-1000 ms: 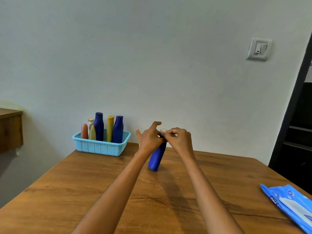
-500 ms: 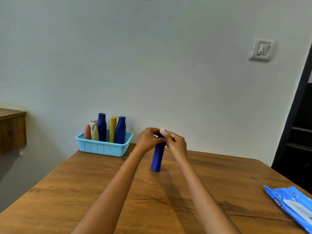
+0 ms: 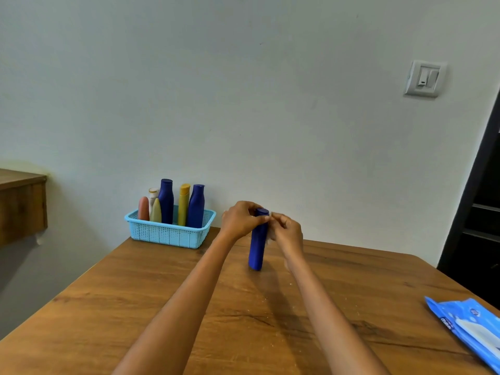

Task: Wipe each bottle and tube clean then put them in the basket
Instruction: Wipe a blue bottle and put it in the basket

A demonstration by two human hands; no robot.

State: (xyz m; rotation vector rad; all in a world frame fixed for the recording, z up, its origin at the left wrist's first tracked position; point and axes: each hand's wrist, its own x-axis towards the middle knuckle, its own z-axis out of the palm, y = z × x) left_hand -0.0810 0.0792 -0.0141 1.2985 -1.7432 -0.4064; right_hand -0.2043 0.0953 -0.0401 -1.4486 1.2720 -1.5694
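Where the left edge of the frame meets the wall, a wooden shelf (image 3: 21, 204) is seen jutting out at mid-height. Further right, at the far left corner of the wooden table (image 3: 135, 307), a light blue basket (image 3: 169, 234) is set against the wall. Six containers are stood upright in it: a pinkish tube (image 3: 143, 208), a cream tube (image 3: 156, 211), a white bottle (image 3: 153, 192) partly hidden behind them, a tall dark blue bottle (image 3: 166, 200), a yellow bottle (image 3: 184, 204) and a second dark blue bottle (image 3: 196, 205).

Near the centre of the frame, a blue bottle (image 3: 257, 244) is held upright with its base on the table, well apart from the basket. Its upper part is gripped by the left hand (image 3: 240, 220), whose fingers are curled around it just below the cap. The right hand (image 3: 287, 234) is pressed against the bottle's right side with its fingers curled; a small white wipe (image 3: 267, 237) appears to be pinched between them and the bottle, though only a sliver of it can be made out.

On the wall in the upper right, a light switch (image 3: 425, 78) is mounted. At the right edge a dark doorway (image 3: 481, 212) is visible, and in the lower right corner a blue packet of wipes (image 3: 470, 328) is laid on the table, partly cut off by the frame.
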